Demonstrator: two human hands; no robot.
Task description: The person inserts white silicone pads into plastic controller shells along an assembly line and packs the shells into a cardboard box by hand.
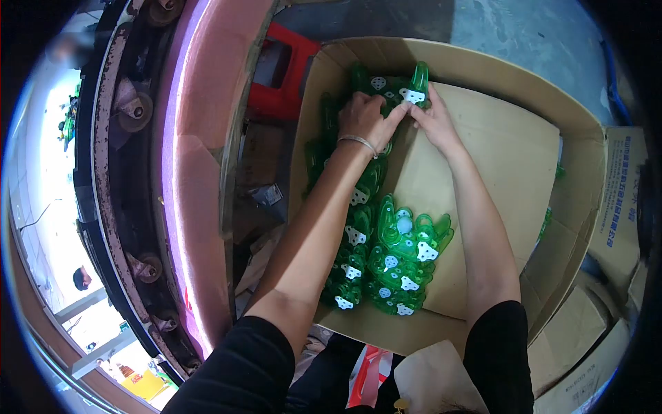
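At the far end of the cardboard box, my right hand (436,123) pinches a glossy green plastic piece (420,74) at its white plate. My left hand (365,121), with a bracelet at the wrist, has its thumb at the same plate. Its other fingers curl down over green pieces and are partly hidden. Along the box's left side runs a row of similar green pieces (360,221) with white plates. A second group of green pieces (403,265) lies nearer to me, beside that row.
The cardboard box (552,83) holds a flat cardboard sheet (503,138), with bits of green showing past its right edge. A red stool (293,58) stands beyond the left wall. Further left is a conveyor with rollers (134,110) and a pink padded edge (200,152). More cartons (624,207) are on the right.
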